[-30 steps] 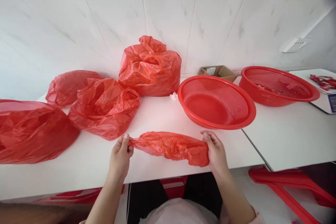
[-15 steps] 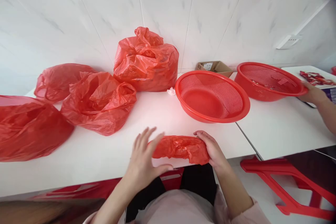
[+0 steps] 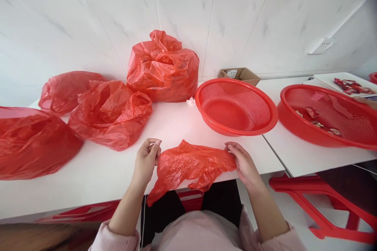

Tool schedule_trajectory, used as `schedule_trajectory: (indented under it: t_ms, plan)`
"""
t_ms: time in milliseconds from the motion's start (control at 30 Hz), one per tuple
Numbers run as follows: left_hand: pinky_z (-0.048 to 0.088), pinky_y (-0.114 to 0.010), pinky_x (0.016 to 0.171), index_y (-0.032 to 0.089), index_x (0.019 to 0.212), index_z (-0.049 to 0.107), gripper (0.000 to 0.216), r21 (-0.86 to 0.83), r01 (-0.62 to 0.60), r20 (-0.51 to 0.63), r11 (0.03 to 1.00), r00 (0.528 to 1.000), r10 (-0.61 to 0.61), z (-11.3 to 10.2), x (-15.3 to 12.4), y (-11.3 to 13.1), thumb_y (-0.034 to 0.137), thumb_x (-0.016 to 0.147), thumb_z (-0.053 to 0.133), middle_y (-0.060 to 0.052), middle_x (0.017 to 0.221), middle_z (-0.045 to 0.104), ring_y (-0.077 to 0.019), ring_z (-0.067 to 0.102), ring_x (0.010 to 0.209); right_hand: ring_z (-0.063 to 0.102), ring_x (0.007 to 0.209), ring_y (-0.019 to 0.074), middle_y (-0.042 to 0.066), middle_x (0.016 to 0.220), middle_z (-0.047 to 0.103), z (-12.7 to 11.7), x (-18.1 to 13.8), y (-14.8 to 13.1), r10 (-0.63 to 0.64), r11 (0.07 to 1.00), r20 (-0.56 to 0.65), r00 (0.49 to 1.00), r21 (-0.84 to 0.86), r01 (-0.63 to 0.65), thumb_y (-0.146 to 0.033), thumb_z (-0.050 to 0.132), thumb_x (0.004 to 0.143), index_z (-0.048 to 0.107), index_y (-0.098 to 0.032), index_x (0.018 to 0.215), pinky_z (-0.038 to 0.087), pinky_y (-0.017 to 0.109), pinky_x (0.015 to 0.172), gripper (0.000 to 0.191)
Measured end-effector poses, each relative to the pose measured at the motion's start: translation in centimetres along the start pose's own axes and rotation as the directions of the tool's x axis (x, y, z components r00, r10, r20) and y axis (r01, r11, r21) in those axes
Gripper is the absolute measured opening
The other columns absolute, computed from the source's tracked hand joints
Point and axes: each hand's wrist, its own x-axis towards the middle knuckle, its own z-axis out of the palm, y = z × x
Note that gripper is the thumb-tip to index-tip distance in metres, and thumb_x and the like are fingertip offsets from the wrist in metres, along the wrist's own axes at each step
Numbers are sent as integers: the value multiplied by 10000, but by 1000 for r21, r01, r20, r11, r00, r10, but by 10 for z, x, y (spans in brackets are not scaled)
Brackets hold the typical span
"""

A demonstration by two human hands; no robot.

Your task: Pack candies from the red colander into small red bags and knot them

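Observation:
A thin, crumpled red plastic bag (image 3: 194,160) is spread sideways between my hands over the table's front edge. My left hand (image 3: 145,163) is closed in a pinch at its left end, and one corner hangs down below. At the opposite end, my right hand (image 3: 244,166) pinches the bag between thumb and fingers. Just beyond the right hand stands a red perforated plastic basket (image 3: 226,113) with nothing lying in it. Further left, an opened red plastic bag (image 3: 114,121) slumps on the white table (image 3: 173,125).
More red bags stand on the left: a bulging one (image 3: 163,72) by the wall and another (image 3: 35,145) at the edge. A second red basket (image 3: 312,133) holds small wrapped pieces. Behind are a cardboard box (image 3: 249,76) and a white tray (image 3: 326,80). A red stool (image 3: 297,196) stands below right.
My left hand has gone from spread fingers to a pinch on the bag, which is now unfolded wider. The right-hand basket has shifted right and nearer, tilting; the other person's hand has left its rim.

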Motion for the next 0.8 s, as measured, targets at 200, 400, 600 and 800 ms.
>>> schedule_trajectory:
  t_ms: [200, 400, 600, 800]
  plan:
    - [502, -341, 839, 234, 1121, 545, 293, 127, -171, -141, 977, 972, 188, 7, -24, 7, 429, 902, 557, -60, 1133, 598, -183, 611, 949, 542, 1123, 230, 80, 1188, 597, 15, -26, -4, -507, 816, -201, 838, -426, 391, -413, 587, 892, 587, -225, 1101, 406, 409, 972, 282]
    - [444, -437, 1002, 266, 1124, 598, 235, 422, -609, 297, 672, 793, 532, 25, -57, 8, 238, 891, 605, -87, 1304, 515, -257, 498, 1225, 599, 995, 212, 81, 1029, 611, 18, -47, -22, -727, 608, -17, 686, -480, 632, -240, 542, 930, 603, -215, 1010, 489, 394, 872, 104]
    - [421, -449, 1059, 281, 1172, 584, 260, 304, -511, 288, 804, 854, 434, 22, -21, 38, 329, 917, 568, -75, 1330, 530, -248, 502, 1263, 510, 1223, 365, 215, 1239, 586, -104, -43, -70, -943, 248, -200, 264, -955, 162, -396, 730, 794, 671, -156, 1142, 395, 544, 999, 427]
    - [428, -451, 1034, 245, 1403, 401, 601, 144, -248, 424, 958, 890, 166, 75, 84, 94, 434, 866, 592, -133, 1509, 404, -278, 493, 1283, 629, 745, 327, 145, 831, 709, -212, -48, -42, -795, -80, -47, 604, -980, -181, -494, 591, 837, 713, -253, 976, 363, 598, 840, 304]
